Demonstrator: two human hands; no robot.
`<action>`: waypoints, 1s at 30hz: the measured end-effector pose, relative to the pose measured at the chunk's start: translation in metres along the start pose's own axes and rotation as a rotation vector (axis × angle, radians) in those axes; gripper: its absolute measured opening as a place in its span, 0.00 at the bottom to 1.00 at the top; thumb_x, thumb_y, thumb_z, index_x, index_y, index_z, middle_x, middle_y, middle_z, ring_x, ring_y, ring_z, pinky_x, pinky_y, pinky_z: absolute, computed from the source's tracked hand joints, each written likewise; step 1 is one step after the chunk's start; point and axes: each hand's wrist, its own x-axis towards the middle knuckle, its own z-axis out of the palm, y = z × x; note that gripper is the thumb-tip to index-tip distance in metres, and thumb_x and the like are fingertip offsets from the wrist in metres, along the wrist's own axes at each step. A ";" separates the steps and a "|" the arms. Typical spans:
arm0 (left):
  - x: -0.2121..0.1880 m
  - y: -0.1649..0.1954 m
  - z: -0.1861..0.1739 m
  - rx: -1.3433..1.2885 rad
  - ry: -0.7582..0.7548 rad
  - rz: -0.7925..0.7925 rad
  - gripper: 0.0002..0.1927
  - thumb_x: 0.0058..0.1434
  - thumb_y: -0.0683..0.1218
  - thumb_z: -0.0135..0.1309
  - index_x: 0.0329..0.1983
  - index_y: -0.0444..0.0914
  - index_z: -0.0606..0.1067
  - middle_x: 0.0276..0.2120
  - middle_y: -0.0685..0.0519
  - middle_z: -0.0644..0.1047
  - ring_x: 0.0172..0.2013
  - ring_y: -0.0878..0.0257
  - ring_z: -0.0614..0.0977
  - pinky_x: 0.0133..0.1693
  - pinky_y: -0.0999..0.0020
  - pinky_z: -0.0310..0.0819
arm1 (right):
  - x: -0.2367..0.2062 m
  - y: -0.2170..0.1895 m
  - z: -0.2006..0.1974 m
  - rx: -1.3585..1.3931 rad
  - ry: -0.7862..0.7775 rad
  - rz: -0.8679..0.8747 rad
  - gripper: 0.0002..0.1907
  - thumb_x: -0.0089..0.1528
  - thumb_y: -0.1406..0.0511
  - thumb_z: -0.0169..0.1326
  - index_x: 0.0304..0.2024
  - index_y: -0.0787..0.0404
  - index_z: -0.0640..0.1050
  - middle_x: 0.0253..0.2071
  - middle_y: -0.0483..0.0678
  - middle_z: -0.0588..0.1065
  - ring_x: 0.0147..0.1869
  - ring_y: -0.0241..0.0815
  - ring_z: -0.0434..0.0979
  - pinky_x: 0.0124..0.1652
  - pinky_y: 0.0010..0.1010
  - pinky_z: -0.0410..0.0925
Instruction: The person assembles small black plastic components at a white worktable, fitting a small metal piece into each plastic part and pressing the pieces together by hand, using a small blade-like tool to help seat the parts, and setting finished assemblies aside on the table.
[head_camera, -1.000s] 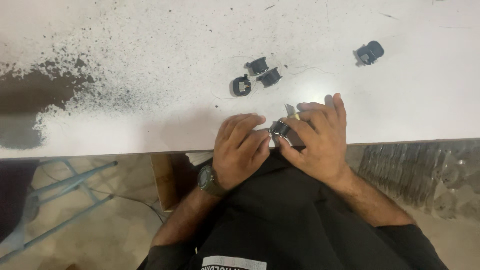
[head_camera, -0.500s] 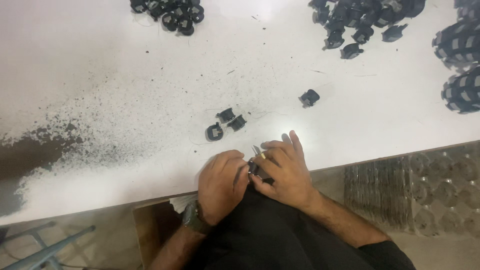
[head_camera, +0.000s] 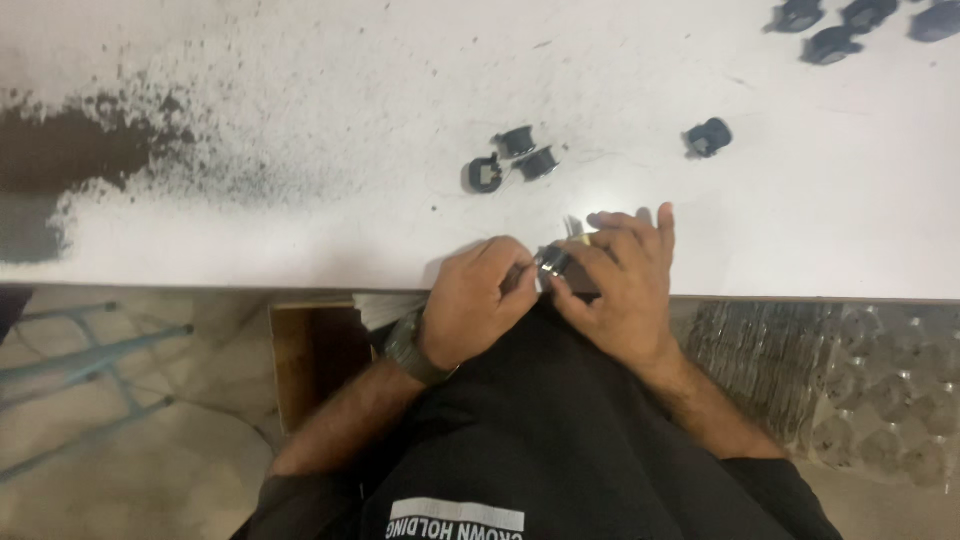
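Head view: at the far left of the white bench (head_camera: 300, 90) a dark worn patch (head_camera: 70, 160) spreads in from the left edge, breaking into fine black speckles toward the middle. Below the near edge on that side, light blue metal bars (head_camera: 90, 350) stand on the pale floor, and a brown box (head_camera: 310, 360) sits under the bench.

Near the middle of the bench, a little back from the near edge, three small black plastic parts (head_camera: 512, 158) lie close together. At the near edge just below them, the left hand (head_camera: 478, 300), with a dark watch (head_camera: 410, 350) on its wrist, has its fingers curled and pinched onto a small dark part (head_camera: 553, 262) with a shiny metal piece. The right hand (head_camera: 620, 285) is closed round the same part from the other side, fingers bent over it, so both hands meet on it right over the bench's near edge.

Further right, one lone black part (head_camera: 708, 137) lies well apart from the three. In the far right corner several more black parts (head_camera: 850, 25) are grouped. Below the near edge on the right, clear plastic bags (head_camera: 840, 370) of small pieces lie stacked.
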 end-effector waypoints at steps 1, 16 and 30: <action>-0.001 -0.002 -0.001 0.020 -0.023 0.002 0.06 0.62 0.42 0.57 0.34 0.35 0.73 0.27 0.47 0.77 0.26 0.54 0.80 0.29 0.60 0.73 | 0.000 0.000 0.001 -0.003 0.001 0.000 0.20 0.53 0.62 0.70 0.47 0.55 0.82 0.46 0.48 0.71 0.65 0.52 0.68 0.72 0.67 0.45; -0.006 0.001 0.015 -0.095 0.076 0.050 0.07 0.58 0.41 0.58 0.32 0.36 0.71 0.27 0.49 0.78 0.30 0.52 0.80 0.33 0.58 0.73 | -0.038 -0.008 0.016 0.366 0.254 -0.033 0.16 0.60 0.75 0.61 0.48 0.62 0.73 0.46 0.53 0.76 0.57 0.53 0.80 0.74 0.57 0.59; -0.007 0.001 0.021 -0.108 0.070 0.045 0.06 0.57 0.41 0.58 0.32 0.36 0.72 0.27 0.49 0.78 0.30 0.53 0.80 0.32 0.59 0.74 | -0.036 -0.007 0.013 0.297 0.218 -0.034 0.16 0.56 0.78 0.63 0.42 0.62 0.74 0.43 0.52 0.77 0.58 0.52 0.80 0.74 0.57 0.58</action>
